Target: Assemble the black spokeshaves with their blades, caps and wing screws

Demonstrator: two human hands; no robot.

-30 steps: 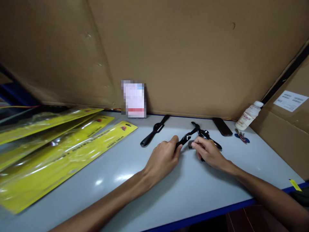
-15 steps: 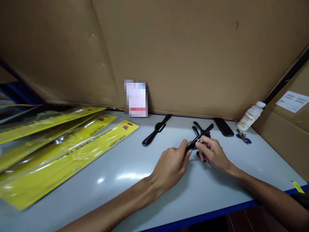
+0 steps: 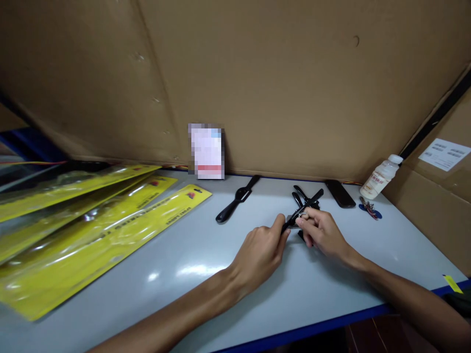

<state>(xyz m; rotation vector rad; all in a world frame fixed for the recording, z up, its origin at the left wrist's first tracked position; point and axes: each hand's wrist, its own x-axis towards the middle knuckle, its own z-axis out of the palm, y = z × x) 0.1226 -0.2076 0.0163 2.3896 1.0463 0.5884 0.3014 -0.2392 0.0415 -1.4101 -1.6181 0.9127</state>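
the table (image 3: 191,274) looks like smooth, pale grey laminate with a soft sheen, catching blurred glare spots. at 9 o'clock lie yellow card packs (image 3: 91,230) under clear glossy plastic film that wrinkles and shines. the wall (image 3: 257,83) at 12 o'clock is matt brown corrugated cardboard, dented in places. the black strap (image 3: 309,202) between the left hand (image 3: 259,252) and right hand (image 3: 324,230) looks like matt rubber or plastic with a small bright metal part. the spare strap (image 3: 235,203) at 11 o'clock looks alike. at 2 o'clock a phone (image 3: 339,192) is dark and glossy, and the bottle (image 3: 380,177) is milky plastic.
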